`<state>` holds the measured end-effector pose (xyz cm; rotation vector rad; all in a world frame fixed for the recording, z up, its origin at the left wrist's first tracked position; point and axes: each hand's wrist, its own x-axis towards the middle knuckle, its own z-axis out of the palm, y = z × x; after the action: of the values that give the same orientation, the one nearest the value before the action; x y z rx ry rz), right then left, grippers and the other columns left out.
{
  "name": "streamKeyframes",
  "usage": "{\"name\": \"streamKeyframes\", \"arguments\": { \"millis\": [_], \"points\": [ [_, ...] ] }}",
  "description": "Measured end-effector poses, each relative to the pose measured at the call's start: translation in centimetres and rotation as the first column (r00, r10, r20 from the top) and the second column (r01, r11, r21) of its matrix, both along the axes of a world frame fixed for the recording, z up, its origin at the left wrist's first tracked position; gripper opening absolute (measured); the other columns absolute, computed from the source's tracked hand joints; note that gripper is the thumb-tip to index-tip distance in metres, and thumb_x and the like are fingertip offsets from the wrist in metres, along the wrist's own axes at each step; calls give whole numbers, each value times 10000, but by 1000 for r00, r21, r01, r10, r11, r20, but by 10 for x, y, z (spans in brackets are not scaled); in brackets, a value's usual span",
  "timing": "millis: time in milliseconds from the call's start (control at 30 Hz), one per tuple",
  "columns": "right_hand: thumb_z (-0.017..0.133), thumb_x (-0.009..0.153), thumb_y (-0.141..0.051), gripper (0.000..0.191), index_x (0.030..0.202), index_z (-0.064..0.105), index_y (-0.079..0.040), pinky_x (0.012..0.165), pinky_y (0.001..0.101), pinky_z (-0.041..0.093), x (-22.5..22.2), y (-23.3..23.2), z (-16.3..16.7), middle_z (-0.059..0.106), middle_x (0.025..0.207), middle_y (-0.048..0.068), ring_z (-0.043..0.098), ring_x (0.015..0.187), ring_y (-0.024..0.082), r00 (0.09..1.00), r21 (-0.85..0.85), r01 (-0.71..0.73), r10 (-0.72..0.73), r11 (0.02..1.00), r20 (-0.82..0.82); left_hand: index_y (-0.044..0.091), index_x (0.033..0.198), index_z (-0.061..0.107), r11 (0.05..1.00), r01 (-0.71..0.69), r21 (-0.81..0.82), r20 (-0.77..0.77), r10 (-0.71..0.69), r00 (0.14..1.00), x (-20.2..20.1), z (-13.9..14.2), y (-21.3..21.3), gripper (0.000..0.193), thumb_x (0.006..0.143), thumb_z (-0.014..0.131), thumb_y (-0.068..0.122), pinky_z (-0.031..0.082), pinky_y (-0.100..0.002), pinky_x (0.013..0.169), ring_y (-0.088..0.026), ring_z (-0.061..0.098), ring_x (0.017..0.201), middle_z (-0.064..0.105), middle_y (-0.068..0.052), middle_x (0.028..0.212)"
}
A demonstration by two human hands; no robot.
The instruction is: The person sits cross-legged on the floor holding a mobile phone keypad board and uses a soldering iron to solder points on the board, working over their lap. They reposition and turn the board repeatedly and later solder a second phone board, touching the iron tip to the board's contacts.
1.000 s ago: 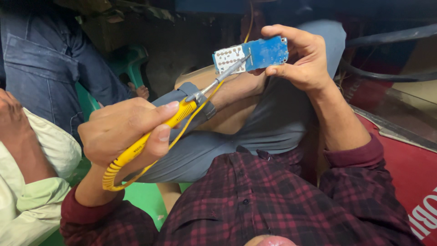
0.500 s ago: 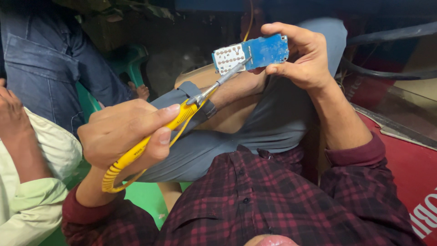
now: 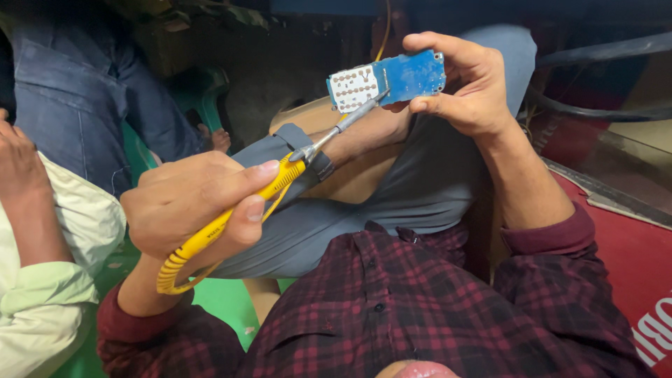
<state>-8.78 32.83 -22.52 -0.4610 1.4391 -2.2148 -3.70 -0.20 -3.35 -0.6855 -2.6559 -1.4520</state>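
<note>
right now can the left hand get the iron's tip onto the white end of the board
Probably yes: the left hand grips the yellow soldering iron, whose tip looks to be at the white end of the blue circuit board, with nothing between.

Yellow-handled soldering iron [image 3: 280, 183] tip touching tilted blue circuit board [image 3: 387, 80].

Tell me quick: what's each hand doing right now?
Left hand: closed on the yellow soldering iron.
Right hand: closed on the blue circuit board.

Yellow soldering iron [image 3: 231, 220], blue-and-white circuit board [image 3: 388, 80], red-black plaid shirt [image 3: 420, 308].
</note>
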Motion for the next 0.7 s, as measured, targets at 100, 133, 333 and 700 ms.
{"name": "streamKeyframes", "arguments": {
  "millis": [100, 133, 333, 700],
  "points": [
    [813, 973, 5, 587, 1487, 531, 31, 987, 366, 635, 0, -1, 0, 727, 1182, 187, 752, 1058, 248, 1000, 2, 4, -4, 1000, -2, -55, 1062, 703, 998, 25, 54, 37, -27, 999, -1, 2, -2, 161, 916, 660, -1, 548, -298, 642, -204, 676, 653, 625, -83, 716],
    [815, 975, 2, 599, 1501, 531, 25, 989, 367, 639, 0, -1, -1, 729, 1180, 183, 756, 1057, 245, 1000, -11, 5, -5, 1000, 3, -54, 1063, 706, 999, 20, 42, 27, -21, 999, -1, 2, -1, 164, 913, 661, -4, 550, -292, 630, -207, 677, 654, 630, -84, 718],
    [819, 972, 0, 573, 1466, 531, 37, 986, 359, 636, 0, 0, -2, 729, 1181, 184, 754, 1057, 237, 1000, 16, 15, -15, 1000, -8, -54, 1057, 723, 1000, 12, 20, -3, -12, 1000, -2, 0, -1, 180, 887, 679, -14, 552, -297, 617, -215, 686, 645, 624, -83, 692],
    [817, 973, -7, 587, 1484, 530, 32, 979, 377, 643, -1, -1, -1, 731, 1172, 197, 759, 1050, 261, 1000, 10, 13, -13, 1000, -3, -65, 1086, 710, 997, 68, 47, -10, -67, 998, -5, -4, -5, 201, 891, 680, -25, 560, -283, 608, -232, 687, 659, 645, -114, 725]
  ]
}}
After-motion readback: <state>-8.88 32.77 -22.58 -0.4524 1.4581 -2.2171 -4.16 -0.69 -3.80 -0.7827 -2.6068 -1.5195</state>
